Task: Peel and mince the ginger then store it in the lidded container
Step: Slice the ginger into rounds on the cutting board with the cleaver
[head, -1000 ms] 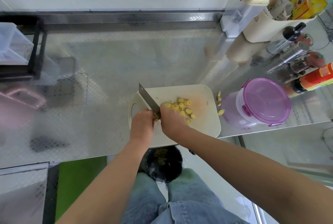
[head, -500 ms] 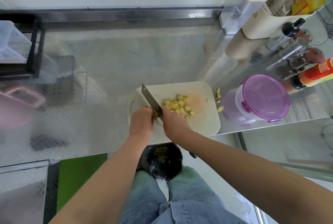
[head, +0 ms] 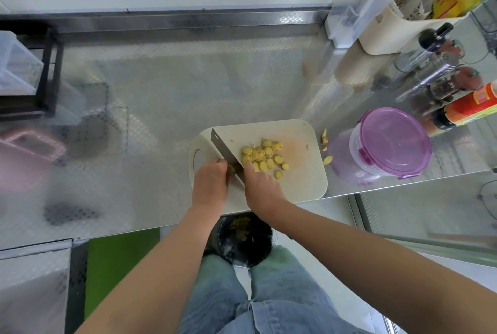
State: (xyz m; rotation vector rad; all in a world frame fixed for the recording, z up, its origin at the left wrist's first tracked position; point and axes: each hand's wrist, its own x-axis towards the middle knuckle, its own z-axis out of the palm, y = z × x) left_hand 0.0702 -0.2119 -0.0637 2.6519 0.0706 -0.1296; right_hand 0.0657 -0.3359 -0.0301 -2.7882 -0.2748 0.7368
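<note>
Both bare forearms reached forward and converged. The left hand (head: 211,183) lay knuckles-up, fingers curled down, pinching a ginger stub (head: 231,169). The right hand (head: 262,188) sat just beside it, closed round the knife (head: 224,149) handle, blade angled away and leftward between the two hands.

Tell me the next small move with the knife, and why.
Probably one more slice: bring the knife down through the ginger stub that the left hand pinches beside the blade. The right hand holds the knife, the small stub is uncut, and the round slices on the cutting board are not minced yet. The lidded container is closed.
</note>
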